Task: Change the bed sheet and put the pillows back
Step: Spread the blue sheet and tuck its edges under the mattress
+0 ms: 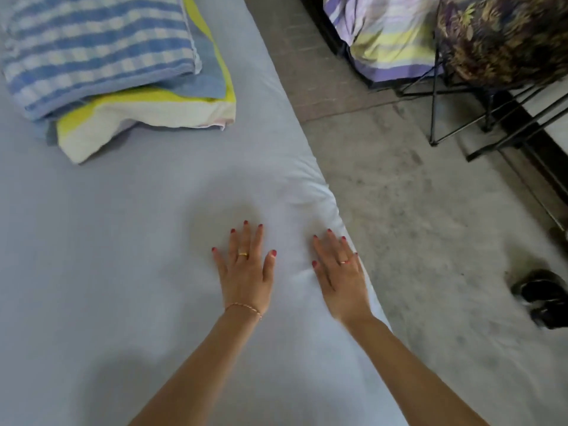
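Left hand and right hand lay flat, fingers extended, gripping nothing, on the pale blue bed sheet near its right edge; stacked pillows rested far left.

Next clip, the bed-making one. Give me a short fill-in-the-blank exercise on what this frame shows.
1. Both hands, the left hand and the right hand, lie flat with straight fingers on the pale blue ____.
2. The blue checked pillow lies on top of a ____-and-white striped pillow.
3. The hand nearer the bed's edge is the ____ one.
4. The dark sandals sit on the ____.

Missing words: sheet; yellow; right; floor
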